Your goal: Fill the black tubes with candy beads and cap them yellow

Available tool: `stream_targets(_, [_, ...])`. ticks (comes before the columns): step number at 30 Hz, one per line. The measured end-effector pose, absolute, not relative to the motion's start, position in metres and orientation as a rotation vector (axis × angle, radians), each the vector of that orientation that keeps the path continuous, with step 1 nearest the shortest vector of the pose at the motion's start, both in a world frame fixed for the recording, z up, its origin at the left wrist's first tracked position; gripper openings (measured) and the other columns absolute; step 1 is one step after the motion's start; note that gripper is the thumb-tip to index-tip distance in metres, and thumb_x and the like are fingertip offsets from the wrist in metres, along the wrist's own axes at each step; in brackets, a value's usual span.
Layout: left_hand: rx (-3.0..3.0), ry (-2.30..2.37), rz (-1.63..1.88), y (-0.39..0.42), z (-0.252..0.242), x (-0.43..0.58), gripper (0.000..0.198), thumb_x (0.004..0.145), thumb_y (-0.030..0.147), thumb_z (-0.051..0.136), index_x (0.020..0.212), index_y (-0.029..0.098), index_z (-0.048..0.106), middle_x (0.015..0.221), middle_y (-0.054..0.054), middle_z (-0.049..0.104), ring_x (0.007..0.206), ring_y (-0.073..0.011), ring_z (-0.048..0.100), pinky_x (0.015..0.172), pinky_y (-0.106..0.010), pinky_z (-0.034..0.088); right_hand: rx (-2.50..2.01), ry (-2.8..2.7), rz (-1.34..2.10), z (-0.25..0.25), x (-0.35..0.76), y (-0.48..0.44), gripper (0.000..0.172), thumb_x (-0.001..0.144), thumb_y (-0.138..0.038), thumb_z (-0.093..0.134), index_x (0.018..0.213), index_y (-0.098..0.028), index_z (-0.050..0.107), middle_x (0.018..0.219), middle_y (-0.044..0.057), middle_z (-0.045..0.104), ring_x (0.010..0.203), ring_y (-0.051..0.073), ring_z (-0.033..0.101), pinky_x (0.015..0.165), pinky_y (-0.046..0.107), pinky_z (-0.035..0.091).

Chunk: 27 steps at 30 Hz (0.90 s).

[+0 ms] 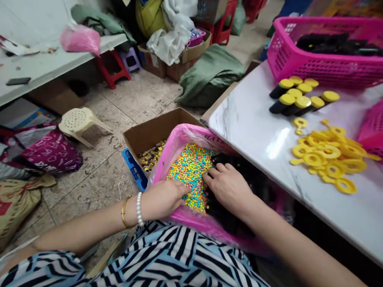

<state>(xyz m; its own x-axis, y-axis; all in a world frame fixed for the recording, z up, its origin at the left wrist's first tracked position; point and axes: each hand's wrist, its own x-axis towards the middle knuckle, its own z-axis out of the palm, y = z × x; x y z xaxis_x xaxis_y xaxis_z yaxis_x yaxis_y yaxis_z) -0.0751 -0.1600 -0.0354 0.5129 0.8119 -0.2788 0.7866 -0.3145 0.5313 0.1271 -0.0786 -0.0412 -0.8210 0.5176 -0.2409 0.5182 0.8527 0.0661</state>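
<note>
Beads (191,177) sit in a pink bag (175,144), heaped under the open left hand (164,199), which rests on them without clenching. The open right hand (228,186) lies against a black heap (225,159). Many beads remain bagged. Farther right of that hand, yellow rings (330,151) and capped black tubes (287,99) lie on the tabletop (241,124).

Glossy plastic beads (191,177), matt cardbd box (156,134)
</note>
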Motion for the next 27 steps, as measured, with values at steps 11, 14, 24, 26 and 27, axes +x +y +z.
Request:
stream_targets(11, [2.085, 1.348, 0.196, -0.139, -0.047, -0.06, 0.031, 0.087, 0.016, 0.059, 0.118, 0.013, 0.058, 0.107, -0.012, 0.068, 0.101, -0.0249, 0.065, 0.088, -0.036, 0.052, 0.793, 2.728, -0.092, -0.038, 0.139, -0.053, 0.019, 0.095, -0.027, 0.053, 0.085, -0.018, 0.067, 0.084, 0.005, 0.068, 0.082, 0.02, 0.056, 0.076, 0.035, 0.028])
stream_targets(14, [2.097, 1.397, 0.236, -0.136, -0.049, -0.058, 0.039, 0.086, 0.016, 0.06, 0.125, 0.014, 0.054, 0.112, -0.013, 0.067, 0.105, -0.0257, 0.064, 0.091, -0.039, 0.052, 0.763, 2.766, -0.081, -0.039, 0.147, -0.055, 0.013, 0.093, -0.024, 0.056, 0.096, -0.02, 0.068, 0.093, 0.006, 0.069, 0.089, 0.021, 0.056, 0.078, 0.034, 0.028])
stream_targets(24, [2.177, 1.398, 0.254, -0.132, -0.062, -0.055, 0.049, 0.086, 0.015, 0.06, 0.134, 0.014, 0.048, 0.12, -0.013, 0.065, 0.109, -0.0254, 0.063, 0.097, -0.041, 0.052, 0.876, 2.896, -0.187, -0.054, 0.147, -0.069, 0.025, 0.091, -0.036, 0.061, 0.106, -0.016, 0.063, 0.09, 0.008, 0.07, 0.086, 0.02, 0.06, 0.08, 0.033, 0.034])
stream_targets(26, [2.247, 1.376, 0.396, -0.133, -0.061, -0.054, 0.059, 0.087, 0.011, 0.057, 0.143, 0.016, 0.038, 0.13, -0.014, 0.059, 0.117, -0.0235, 0.059, 0.101, -0.04, 0.05, 1.031, 3.004, -0.271, -0.06, 0.153, -0.071, 0.034, 0.093, -0.035, 0.059, 0.119, -0.013, 0.059, 0.089, 0.008, 0.071, 0.082, 0.019, 0.062, 0.081, 0.032, 0.039])
stream_targets(27, [2.307, 1.349, 0.443, -0.133, -0.06, -0.053, 0.058, 0.089, 0.011, 0.055, 0.144, 0.016, 0.037, 0.132, -0.014, 0.057, 0.119, -0.0231, 0.057, 0.103, -0.04, 0.049, 1.095, 3.088, -0.29, -0.062, 0.157, -0.073, 0.035, 0.094, -0.032, 0.057, 0.122, -0.012, 0.058, 0.09, 0.009, 0.071, 0.082, 0.019, 0.064, 0.083, 0.033, 0.041])
